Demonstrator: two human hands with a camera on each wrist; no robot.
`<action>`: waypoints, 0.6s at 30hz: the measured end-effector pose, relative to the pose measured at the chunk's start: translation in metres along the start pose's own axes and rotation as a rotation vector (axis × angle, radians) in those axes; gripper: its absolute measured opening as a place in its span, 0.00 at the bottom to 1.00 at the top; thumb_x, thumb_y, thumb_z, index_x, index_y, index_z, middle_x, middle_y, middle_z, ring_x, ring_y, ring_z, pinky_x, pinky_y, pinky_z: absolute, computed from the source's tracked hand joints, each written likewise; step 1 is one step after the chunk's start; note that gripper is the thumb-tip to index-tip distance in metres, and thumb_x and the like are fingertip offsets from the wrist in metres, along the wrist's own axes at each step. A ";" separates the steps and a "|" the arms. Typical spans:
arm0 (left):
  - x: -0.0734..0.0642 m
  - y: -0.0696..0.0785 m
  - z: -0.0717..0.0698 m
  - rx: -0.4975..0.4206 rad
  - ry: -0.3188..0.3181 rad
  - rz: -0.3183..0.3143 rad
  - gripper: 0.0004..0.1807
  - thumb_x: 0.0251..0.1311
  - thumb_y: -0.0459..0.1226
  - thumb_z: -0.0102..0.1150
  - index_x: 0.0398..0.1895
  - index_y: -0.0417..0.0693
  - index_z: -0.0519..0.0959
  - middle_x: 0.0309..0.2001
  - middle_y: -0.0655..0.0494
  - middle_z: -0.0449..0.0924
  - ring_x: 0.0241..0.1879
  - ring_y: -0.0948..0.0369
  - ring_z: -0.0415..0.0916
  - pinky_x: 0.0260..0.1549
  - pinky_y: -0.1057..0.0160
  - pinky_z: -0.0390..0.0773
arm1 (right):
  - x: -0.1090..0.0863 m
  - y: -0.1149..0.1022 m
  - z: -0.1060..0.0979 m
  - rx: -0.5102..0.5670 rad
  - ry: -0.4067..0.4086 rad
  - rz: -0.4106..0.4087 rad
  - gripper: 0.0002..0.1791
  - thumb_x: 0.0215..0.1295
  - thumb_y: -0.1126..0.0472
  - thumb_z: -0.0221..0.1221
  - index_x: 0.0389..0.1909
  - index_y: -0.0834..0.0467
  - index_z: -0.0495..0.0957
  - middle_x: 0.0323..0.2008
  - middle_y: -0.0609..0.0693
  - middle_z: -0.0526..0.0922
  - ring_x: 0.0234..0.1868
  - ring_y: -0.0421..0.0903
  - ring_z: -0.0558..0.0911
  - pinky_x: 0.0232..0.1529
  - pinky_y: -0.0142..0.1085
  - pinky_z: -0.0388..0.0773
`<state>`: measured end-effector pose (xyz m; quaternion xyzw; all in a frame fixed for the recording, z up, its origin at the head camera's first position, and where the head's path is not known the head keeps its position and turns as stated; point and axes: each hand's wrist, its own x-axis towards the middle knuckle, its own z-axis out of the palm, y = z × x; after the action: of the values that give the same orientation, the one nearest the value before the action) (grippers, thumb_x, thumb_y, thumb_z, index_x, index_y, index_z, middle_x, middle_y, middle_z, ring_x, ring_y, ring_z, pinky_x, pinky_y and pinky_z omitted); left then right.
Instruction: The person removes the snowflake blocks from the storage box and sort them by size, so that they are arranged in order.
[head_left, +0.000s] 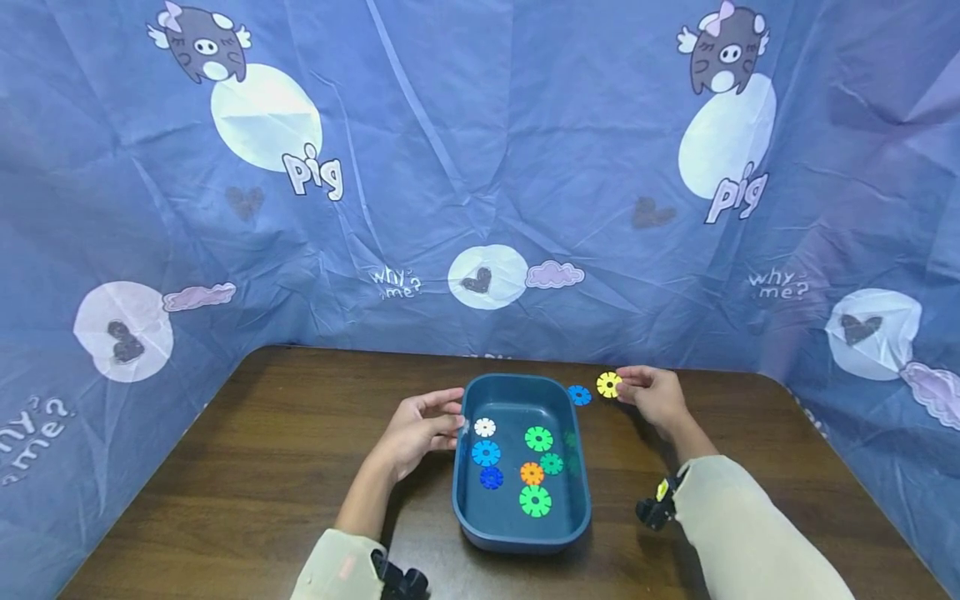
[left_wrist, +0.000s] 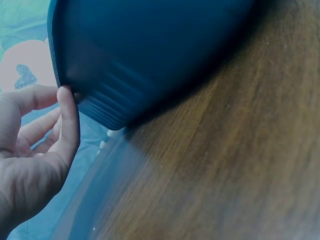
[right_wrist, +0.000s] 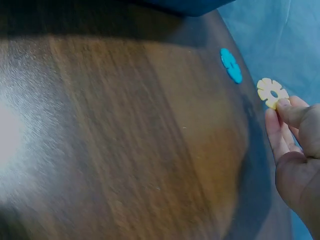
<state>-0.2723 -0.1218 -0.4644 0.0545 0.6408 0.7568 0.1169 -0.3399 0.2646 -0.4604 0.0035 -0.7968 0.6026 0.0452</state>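
A dark blue plastic tub (head_left: 522, 543) stands on the table with several notched plastic discs lying flat inside, among them a white disc (head_left: 485, 427), an orange disc (head_left: 532, 473) and a large green disc (head_left: 536, 502). My left hand (head_left: 417, 431) is at the tub's left side; in the left wrist view its thumb and a finger pinch the rim (left_wrist: 56, 60). Beyond the tub's right side, my right hand (head_left: 656, 400) holds a yellow disc (head_left: 609, 384) by its edge between thumb and fingertips. A blue disc (head_left: 579, 395) lies on the table between the tub and that hand.
The brown wooden table (head_left: 247, 467) has rounded far corners. Right behind its back edge hangs a blue printed cloth (head_left: 420, 208), which also runs along both sides. Each sleeve carries a small black wrist camera (head_left: 656, 508).
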 end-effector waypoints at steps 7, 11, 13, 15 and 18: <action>-0.001 0.001 0.000 0.012 0.008 -0.002 0.28 0.63 0.24 0.61 0.69 0.33 0.71 0.53 0.35 0.75 0.32 0.60 0.80 0.32 0.64 0.85 | -0.004 0.010 0.005 0.069 0.017 0.090 0.20 0.67 0.80 0.57 0.60 0.80 0.72 0.39 0.59 0.84 0.34 0.36 0.84 0.42 0.32 0.86; -0.001 0.001 0.001 0.010 0.025 -0.004 0.28 0.62 0.24 0.62 0.68 0.36 0.73 0.52 0.36 0.76 0.31 0.59 0.80 0.32 0.63 0.86 | -0.005 0.013 0.008 0.055 0.011 0.104 0.20 0.68 0.79 0.56 0.60 0.79 0.72 0.42 0.62 0.84 0.35 0.37 0.84 0.43 0.32 0.85; -0.001 0.001 0.001 0.011 0.030 -0.003 0.28 0.62 0.24 0.62 0.67 0.36 0.74 0.52 0.37 0.76 0.31 0.59 0.80 0.32 0.63 0.86 | -0.006 0.014 0.009 0.044 0.013 0.102 0.20 0.68 0.79 0.56 0.60 0.79 0.72 0.43 0.63 0.84 0.35 0.37 0.84 0.43 0.32 0.85; 0.000 0.001 0.001 0.010 0.033 -0.004 0.28 0.62 0.24 0.62 0.67 0.36 0.74 0.52 0.36 0.76 0.31 0.59 0.81 0.32 0.63 0.86 | -0.006 0.014 0.010 0.039 0.015 0.097 0.20 0.68 0.79 0.56 0.60 0.79 0.73 0.42 0.61 0.84 0.35 0.37 0.84 0.43 0.32 0.85; 0.000 0.001 0.000 0.014 0.032 -0.003 0.27 0.63 0.24 0.61 0.67 0.36 0.74 0.52 0.35 0.76 0.31 0.59 0.81 0.32 0.63 0.86 | -0.005 0.014 0.011 0.018 0.019 0.099 0.19 0.68 0.79 0.56 0.59 0.79 0.73 0.42 0.62 0.84 0.35 0.37 0.84 0.42 0.31 0.85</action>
<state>-0.2722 -0.1215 -0.4637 0.0422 0.6482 0.7527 0.1074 -0.3364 0.2579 -0.4776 -0.0414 -0.7900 0.6112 0.0227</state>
